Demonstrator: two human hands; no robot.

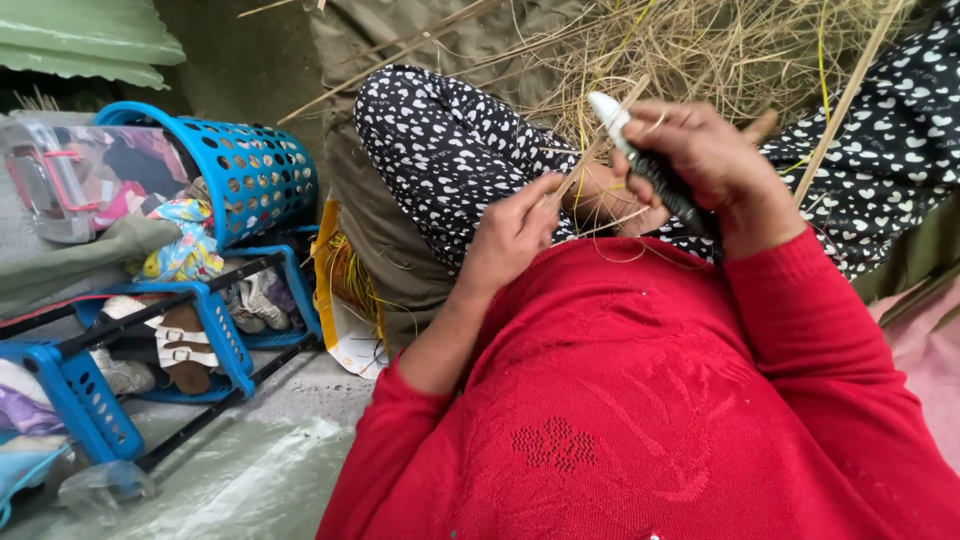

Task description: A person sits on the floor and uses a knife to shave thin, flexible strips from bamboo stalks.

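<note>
My left hand pinches the lower end of a thin dry straw strip above my lap. My right hand is closed around a tool with a dark handle and a white tip, pressed against the same strip near its upper part. Both arms are in red knitted sleeves. My knees, in black trousers with white hearts, frame a heap of loose dry straw. A long straw stalk leans across my right knee.
To the left, a blue plastic basket lies tipped over, next to a blue and black shoe rack holding sandals and shoes. Clothes and a clear plastic box sit behind it. An olive cloth covers the ground beneath me.
</note>
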